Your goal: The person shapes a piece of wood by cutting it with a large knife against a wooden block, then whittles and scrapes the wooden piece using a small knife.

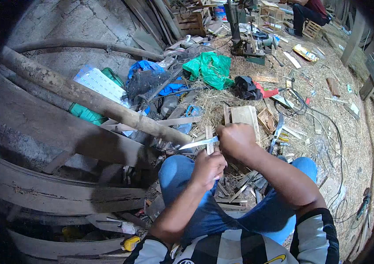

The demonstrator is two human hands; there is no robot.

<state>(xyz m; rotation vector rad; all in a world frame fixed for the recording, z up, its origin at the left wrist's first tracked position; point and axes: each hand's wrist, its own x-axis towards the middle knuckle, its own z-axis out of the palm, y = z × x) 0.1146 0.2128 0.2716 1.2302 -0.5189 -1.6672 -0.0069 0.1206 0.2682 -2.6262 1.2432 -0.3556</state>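
Observation:
My right hand [237, 138] is closed in a fist around the handle of a knife [193, 144], whose pale blade points left. The handle is hidden inside the fist. Below it, my left hand [209, 169] grips a thin wooden strip [210, 132] that stands up out of the fingers. The blade lies across this strip, just above the left fingers. Both hands are over my knees. Beyond the right hand sits a small wooden box [245, 116], with a smaller wooden frame [266, 119] beside it.
A long blade [278, 127] lies right of the boxes. A red tool [266, 91] and black cable [338, 145] rest on the straw. Wood poles [94, 103] and planks [64, 198] line the left. A green bag [211, 69] lies ahead; another person [305, 15] sits far right.

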